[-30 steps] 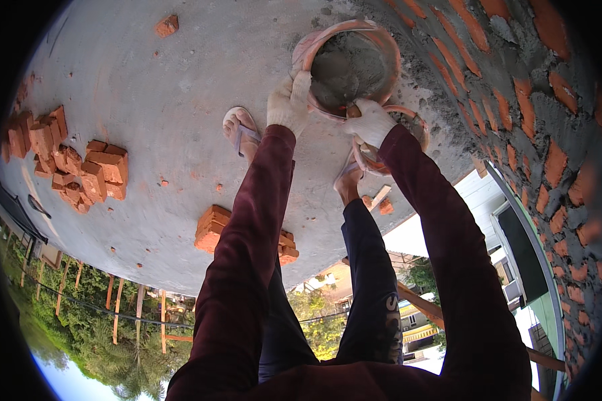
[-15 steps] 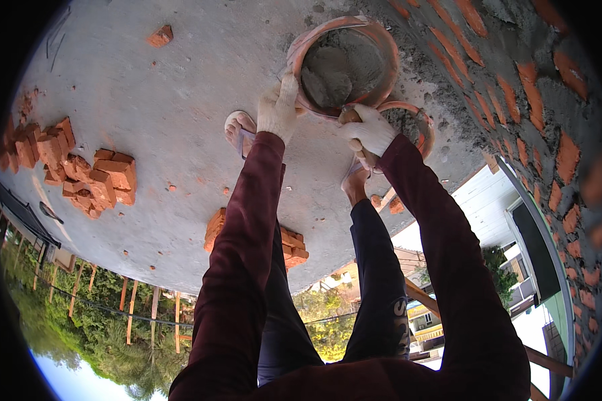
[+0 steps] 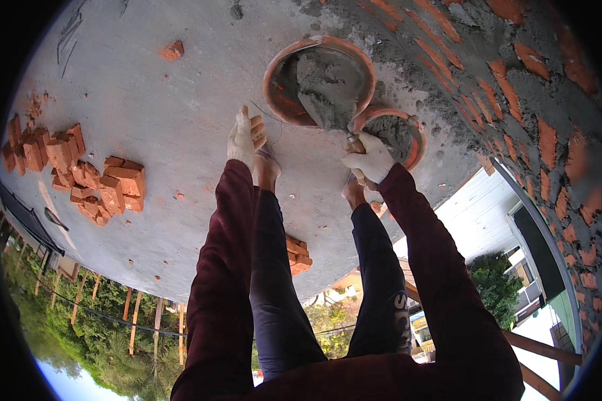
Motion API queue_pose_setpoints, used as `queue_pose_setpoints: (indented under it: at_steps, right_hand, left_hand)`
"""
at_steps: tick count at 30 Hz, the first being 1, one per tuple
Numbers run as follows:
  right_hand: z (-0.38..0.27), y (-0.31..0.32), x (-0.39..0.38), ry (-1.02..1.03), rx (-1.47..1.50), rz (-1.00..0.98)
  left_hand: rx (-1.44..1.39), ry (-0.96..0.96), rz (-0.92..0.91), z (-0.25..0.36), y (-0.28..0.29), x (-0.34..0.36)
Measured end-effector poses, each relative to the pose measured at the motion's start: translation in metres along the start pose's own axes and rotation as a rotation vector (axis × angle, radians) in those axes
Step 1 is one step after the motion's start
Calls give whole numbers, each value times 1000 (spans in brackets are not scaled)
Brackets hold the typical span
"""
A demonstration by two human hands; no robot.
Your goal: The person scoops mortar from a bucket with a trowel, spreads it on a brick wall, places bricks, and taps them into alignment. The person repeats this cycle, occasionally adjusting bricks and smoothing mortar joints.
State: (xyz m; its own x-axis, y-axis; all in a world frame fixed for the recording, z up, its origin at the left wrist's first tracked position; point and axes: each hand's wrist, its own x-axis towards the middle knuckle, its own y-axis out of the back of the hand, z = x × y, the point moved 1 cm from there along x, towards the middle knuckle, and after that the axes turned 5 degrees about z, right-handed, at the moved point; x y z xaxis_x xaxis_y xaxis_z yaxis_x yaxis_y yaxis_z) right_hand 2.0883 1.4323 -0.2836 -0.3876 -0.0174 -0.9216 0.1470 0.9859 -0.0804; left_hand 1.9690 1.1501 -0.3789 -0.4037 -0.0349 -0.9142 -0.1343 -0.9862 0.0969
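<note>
My right hand (image 3: 371,158), in a white glove, is wrapped round the handle of a trowel (image 3: 354,142). Grey mortar (image 3: 329,83) covers the trowel's blade, which points away from me over the big orange pan (image 3: 271,100); the heap reaches across the pan's near rim. To the left of that pan, my gloved left hand (image 3: 246,137) is in the air, fingers apart and holding nothing. A smaller orange pan (image 3: 419,148), also with mortar in it, stands on the floor just beyond my right hand, touching or nearly touching the big one.
A brick wall (image 3: 508,90) with rough mortar joints curves along the right. Stacked red bricks (image 3: 124,180) lie at the left, others (image 3: 297,256) by my legs. A single brick piece (image 3: 172,51) rests farther off on the concrete floor (image 3: 201,113). Spilled mortar lies along the wall's foot.
My left hand has let go of the big pan's rim and moved left and toward me. The trowel has come up with mortar on its blade. The view has shifted slightly.
</note>
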Motion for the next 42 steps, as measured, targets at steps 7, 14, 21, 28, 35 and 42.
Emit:
queue_pose_setpoints:
  at_steps: [7,14,21,28,35,42]
  right_hand:
    - [-90,-14,-161,221,-81,-22]
    - [-200,-15,-472,169,-145,-2]
    - [-281,24,-712,328,-13,-28]
    - [-367,123,-788,604,0,102]
    - [-408,146,-794,640,-717,913]
    - [-368,144,-736,802,-1481,1637]
  left_hand:
    - [333,66,52,-26,151,-101]
    - [703,-116,-77,30,220,-213]
    - [428,-389,-67,145,209,-251]
    - [362,-272,-108,146,175,-310]
    - [283,-183,-15,119,195,-347]
    - [491,-94,13,175,215,-324]
